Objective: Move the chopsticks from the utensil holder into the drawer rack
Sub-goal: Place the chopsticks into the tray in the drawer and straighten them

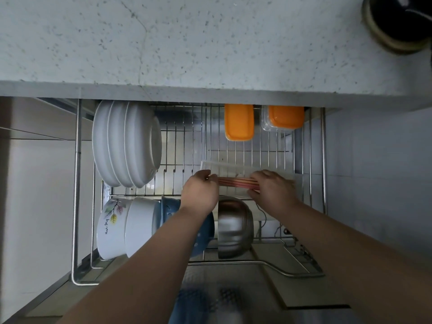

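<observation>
A bundle of reddish-pink chopsticks (236, 182) lies crosswise inside a clear plastic tray (247, 168) in the pulled-out wire drawer rack (187, 136). My left hand (201, 190) grips the left end of the bundle. My right hand (272, 187) covers and holds the right end. Both hands rest over the tray, in the middle of the rack. The utensil holder is not in view.
White plates (126, 143) stand at the rack's back left. Two orange-lidded containers (239, 121) sit at the back right. White and blue bowls (138, 226) and a steel bowl (233, 226) stand in the front row. A speckled countertop (187, 43) overhangs, with a dark pot (397, 22) on it.
</observation>
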